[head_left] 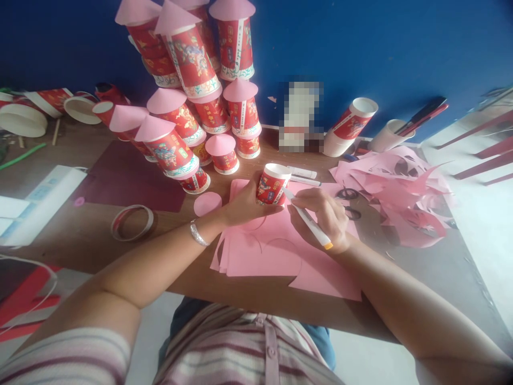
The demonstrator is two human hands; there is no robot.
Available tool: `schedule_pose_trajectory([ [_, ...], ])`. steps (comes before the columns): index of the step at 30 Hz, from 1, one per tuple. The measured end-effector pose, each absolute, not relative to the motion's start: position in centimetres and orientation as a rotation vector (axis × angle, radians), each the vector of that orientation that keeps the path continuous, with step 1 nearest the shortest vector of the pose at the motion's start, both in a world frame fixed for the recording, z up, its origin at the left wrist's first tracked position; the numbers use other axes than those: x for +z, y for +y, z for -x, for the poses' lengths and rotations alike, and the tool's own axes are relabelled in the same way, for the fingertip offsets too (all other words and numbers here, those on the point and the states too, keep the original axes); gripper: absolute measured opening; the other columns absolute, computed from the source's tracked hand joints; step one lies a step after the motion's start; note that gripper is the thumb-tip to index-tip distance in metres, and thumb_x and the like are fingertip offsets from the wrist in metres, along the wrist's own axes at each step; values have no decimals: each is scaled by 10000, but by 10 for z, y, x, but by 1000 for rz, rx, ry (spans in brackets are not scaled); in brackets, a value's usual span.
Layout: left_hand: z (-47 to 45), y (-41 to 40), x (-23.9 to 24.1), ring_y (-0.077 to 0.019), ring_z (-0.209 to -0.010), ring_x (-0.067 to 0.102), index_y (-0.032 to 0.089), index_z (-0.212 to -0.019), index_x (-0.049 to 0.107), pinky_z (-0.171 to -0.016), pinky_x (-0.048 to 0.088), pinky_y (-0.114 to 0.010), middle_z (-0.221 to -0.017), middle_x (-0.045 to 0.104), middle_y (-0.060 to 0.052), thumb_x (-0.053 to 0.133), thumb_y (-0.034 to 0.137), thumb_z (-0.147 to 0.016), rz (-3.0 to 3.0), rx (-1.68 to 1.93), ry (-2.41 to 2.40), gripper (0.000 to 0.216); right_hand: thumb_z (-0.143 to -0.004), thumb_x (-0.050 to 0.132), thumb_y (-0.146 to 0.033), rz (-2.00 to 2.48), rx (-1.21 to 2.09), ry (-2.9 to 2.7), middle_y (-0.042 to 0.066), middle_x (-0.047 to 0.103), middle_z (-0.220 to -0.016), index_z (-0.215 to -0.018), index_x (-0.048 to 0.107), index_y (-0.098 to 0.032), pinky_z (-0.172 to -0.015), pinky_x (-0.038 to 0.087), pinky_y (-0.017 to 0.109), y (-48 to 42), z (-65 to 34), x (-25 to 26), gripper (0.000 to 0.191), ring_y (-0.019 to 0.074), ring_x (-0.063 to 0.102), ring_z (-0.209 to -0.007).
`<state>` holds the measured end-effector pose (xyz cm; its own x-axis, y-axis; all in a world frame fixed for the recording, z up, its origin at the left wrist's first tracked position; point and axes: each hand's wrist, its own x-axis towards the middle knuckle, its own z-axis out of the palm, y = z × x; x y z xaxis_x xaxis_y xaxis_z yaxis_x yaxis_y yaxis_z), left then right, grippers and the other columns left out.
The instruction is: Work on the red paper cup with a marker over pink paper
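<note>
My left hand [244, 202] is closed around a small red paper cup [272, 184] that stands upside down on pink paper sheets [276, 251]. My right hand [324, 216] grips a white pen with an orange end [310, 224]; its tip touches the paper at the cup's right side. A silver bracelet [198, 233] circles my left wrist. Curved pen lines show on the pink paper near my hands.
A stack of red cups with pink cone lids [192, 91] rises behind my hands. A pink paper disc [207, 203] and a cut cup ring [132, 222] lie left. Pink scraps [404, 192], scissors [348, 203] and lying cups [350, 125] are right.
</note>
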<state>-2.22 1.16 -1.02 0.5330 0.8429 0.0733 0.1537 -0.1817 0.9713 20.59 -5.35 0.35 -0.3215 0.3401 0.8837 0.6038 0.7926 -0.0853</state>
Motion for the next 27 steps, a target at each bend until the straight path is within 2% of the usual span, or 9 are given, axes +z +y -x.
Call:
schedule_pose_trajectory([
  [10, 23, 11, -9, -353, -1223, 765, 211, -1413, 511, -1064, 667, -543, -1317, 716, -138, 1036, 668, -804, -1645, 762, 853, 925, -1029, 751, -28, 759, -344, -1941, 54, 832, -986, -1268, 693, -227, -640, 670, 297, -53, -205, 4, 316, 199, 826, -803],
  [14, 23, 12, -10, -356, -1233, 759, 205, -1400, 534, -1076, 660, -545, -1299, 722, -137, 1034, 702, -797, -1643, 766, 858, 928, -1028, 741, -46, 789, -326, -1946, 40, 836, -987, -1304, 695, -259, -631, 677, 311, -54, -207, 3, 351, 208, 837, -791],
  [19, 22, 12, -10, -338, -1185, 756, 225, -1390, 530, -1040, 661, -524, -1263, 722, -114, 1065, 730, -742, -1626, 784, 842, 980, -1020, 727, -41, 809, -364, -1931, 27, 828, -952, -1258, 678, -265, -608, 652, 299, -54, -206, 3, 330, 197, 823, -760],
  [27, 22, 12, -10, -334, -1160, 758, 241, -1388, 511, -1039, 662, -561, -1252, 700, -108, 1035, 721, -783, -1646, 796, 841, 934, -1032, 712, -43, 805, -377, -1931, 27, 821, -933, -1191, 662, -245, -587, 619, 280, -54, -204, 4, 262, 182, 805, -746],
])
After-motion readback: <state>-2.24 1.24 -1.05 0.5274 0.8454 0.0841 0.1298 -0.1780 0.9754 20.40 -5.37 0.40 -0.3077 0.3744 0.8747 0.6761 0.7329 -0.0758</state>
